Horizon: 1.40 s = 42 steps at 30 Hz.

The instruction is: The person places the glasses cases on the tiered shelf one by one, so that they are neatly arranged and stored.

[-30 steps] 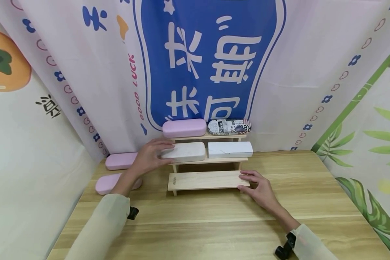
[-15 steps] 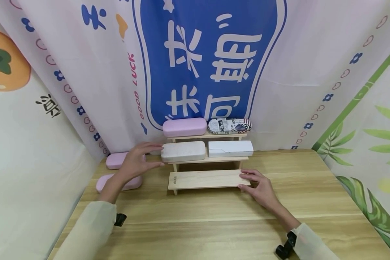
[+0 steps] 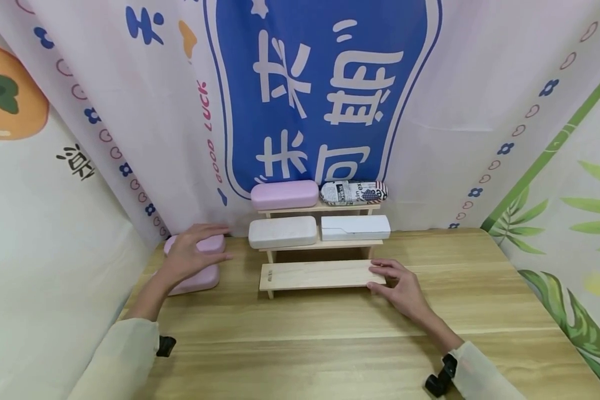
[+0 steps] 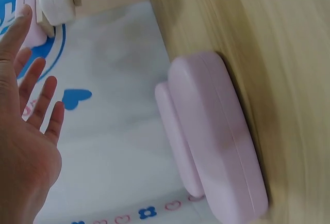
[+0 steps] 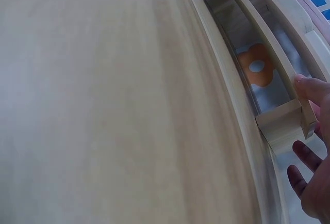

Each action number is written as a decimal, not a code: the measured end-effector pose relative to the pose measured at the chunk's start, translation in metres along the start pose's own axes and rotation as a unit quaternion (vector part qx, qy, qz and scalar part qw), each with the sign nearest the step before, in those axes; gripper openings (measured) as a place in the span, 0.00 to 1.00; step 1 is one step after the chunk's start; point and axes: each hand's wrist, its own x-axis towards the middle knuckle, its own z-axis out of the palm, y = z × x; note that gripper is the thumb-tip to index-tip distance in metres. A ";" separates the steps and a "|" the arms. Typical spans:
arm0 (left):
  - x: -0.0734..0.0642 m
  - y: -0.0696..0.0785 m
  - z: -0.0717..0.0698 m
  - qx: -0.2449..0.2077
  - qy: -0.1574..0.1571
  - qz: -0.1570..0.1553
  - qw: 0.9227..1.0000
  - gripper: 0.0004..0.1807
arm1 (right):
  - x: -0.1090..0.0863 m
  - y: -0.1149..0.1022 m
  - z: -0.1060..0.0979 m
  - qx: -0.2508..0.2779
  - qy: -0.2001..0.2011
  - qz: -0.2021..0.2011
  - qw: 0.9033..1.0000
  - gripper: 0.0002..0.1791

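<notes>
My left hand, fingers spread and holding nothing, hovers over two pink glasses cases at the table's left. The far pink case and the near pink case are partly hidden by it in the head view; the left wrist view shows the near case whole. My right hand grips the right end of the lowest step of a wooden tiered stand, thumb at the front edge. On the middle step sit a cream glasses case and a white case.
Atop the stand are a pink case and a newspaper-print case. Just behind the stand hangs a printed curtain. The wood-grain table stretches in front, with fabric walls on both sides.
My left hand has let go of the cream case on the middle step and moved left, over the pink cases. The right hand stays at the lowest step.
</notes>
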 end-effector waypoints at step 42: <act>-0.073 -0.093 -0.016 0.046 -0.100 -0.069 0.991 0.46 | 0.004 0.039 -0.015 -0.081 -0.058 -0.025 0.995 0.24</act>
